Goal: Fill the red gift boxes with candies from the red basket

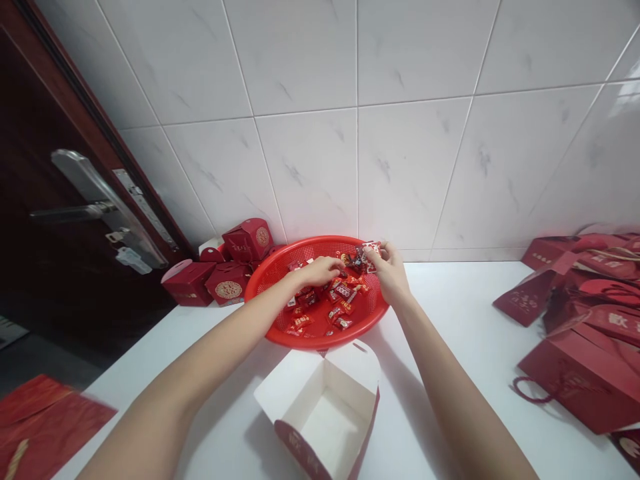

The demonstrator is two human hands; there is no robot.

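Observation:
A red plastic basket [320, 341] with wrapped candies [343, 291] in it stands against the tiled wall. My left hand [323, 270] reaches into the basket, its fingers curled down among the candies; whatever they pinch is too small to make out. At the basket's right rim, my right hand [387, 267] holds a red and white candy packet [371, 256] between thumb and fingers. In front of the basket lies an open box [333, 420], white inside and dark red outside, with its flaps spread and nothing in it.
Closed red boxes [230, 283] stand left of the basket by a dark door [45, 133] with a metal handle. Red gift bags and boxes [585, 373] crowd the table's right side. A red bag [50, 423] is at the lower left.

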